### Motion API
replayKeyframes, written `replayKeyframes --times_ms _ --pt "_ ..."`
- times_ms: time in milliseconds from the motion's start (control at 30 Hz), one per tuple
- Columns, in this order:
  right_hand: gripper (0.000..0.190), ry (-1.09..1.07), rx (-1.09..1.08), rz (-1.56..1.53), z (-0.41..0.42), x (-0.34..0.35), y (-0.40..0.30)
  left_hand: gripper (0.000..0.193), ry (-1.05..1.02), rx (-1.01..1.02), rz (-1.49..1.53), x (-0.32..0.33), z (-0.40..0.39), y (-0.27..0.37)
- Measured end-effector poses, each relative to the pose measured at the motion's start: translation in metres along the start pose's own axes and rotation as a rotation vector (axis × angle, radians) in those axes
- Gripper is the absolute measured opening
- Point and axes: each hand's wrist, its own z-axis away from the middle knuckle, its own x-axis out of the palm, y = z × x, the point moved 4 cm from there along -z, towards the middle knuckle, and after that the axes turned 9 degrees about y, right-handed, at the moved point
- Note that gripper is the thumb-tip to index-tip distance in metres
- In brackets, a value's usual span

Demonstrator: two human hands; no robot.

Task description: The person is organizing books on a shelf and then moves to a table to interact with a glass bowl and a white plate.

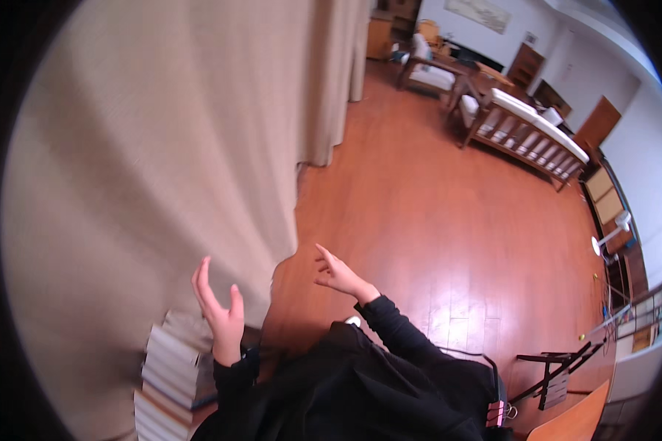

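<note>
My left hand is raised with fingers and thumb apart, holding nothing, in front of a long beige curtain. To its right, my right hand hangs over the wooden floor, fingers spread and empty, near the curtain's lower edge. Both arms are in black sleeves, above dark clothing that covers my lap. Below and beside my left hand stands a stack of books or papers, partly hidden by my sleeve.
A slatted wooden sofa with white cushions and an armchair stand at the upper right. A white fan is by the right wall. At the lower right are a dark folding stand, a wooden board's edge and a pink binder clip.
</note>
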Motion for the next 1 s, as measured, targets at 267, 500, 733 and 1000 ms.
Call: replayKeyframes --times_ms 267,500,733,1000 --pt "0.076 0.399 0.254 0.122 0.057 -0.184 0.068 0.052 -0.136 0.033 0.173 0.16 -0.027 0.033" --pt "0.07 0.681 0.379 0.182 0.135 -0.288 0.091 0.049 -0.453 0.104 0.559 0.329 -0.01 0.116" --pt "0.069 1.153 0.616 0.093 0.255 -0.314 0.099 0.052 -0.872 0.252 0.787 0.451 0.039 0.217" --pt "0.064 1.683 0.764 0.142 0.318 -0.332 0.129 0.051 -1.143 0.453 1.077 0.571 0.07 0.326"
